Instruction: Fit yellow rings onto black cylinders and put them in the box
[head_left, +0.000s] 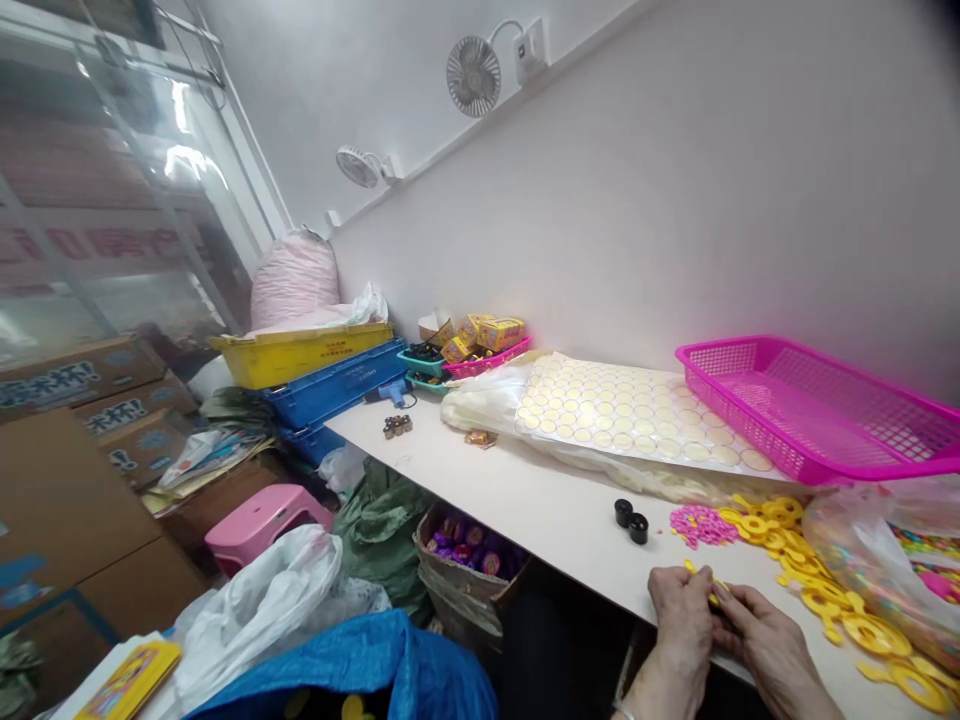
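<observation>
Close together at the table's near edge, my left hand (pixel 681 605) and my right hand (pixel 765 635) both pinch a small yellow plastic piece (pixel 691 567). Fingers cover most of it, so its full shape is hidden. Just beyond my hands lies a heap of tiny pink pieces (pixel 703 525). Two black round caps (pixel 638 528) stand to the left of that heap. Along the right, yellow ring-shaped plastic parts (pixel 874 632) with short tabs form a long loose pile.
A magenta basket (pixel 795 470) stands by the wall, beside a sheet of round stickers (pixel 600 405). At right sits a clear bag of colourful bits (pixel 855 550). Below the table edge are a box of purple items (pixel 480 590) and a blue bag (pixel 420 660).
</observation>
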